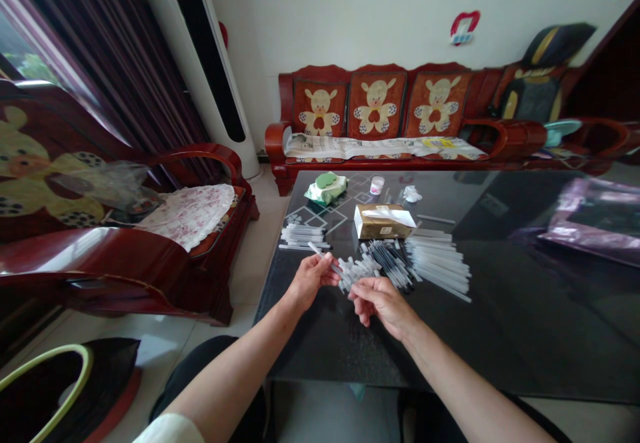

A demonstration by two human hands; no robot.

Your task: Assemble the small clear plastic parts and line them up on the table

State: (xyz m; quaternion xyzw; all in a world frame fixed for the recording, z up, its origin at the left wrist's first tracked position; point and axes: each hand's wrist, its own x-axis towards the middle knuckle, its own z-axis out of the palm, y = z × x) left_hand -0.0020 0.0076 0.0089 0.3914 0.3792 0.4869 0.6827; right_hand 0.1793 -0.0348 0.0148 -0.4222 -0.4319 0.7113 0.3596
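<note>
Between the thumb and fingers of my left hand (311, 283) is a slim whitish pen barrel (316, 249), its far end pointing up and left. My right hand (381, 301) is close beside it, thumb and forefinger pinched together at the near edge of the pile; what they hold, if anything, is too small to make out. Just beyond both hands lies a heap of small whitish plastic pieces, like pen caps (361, 269). Dark thin pen refills (390, 261) are bunched to its right, followed by a fan of long translucent tubes (440, 263). Whitish pens (303, 237) lie in a row at left.
On the dark glossy table (500, 336) stand a tissue box (384, 223), a green wipes pack (327, 189), a small cup (377, 185) and a crumpled tissue (412, 193). A purple plastic package (595, 223) lies at right. Wooden seats (225, 289) flank the table.
</note>
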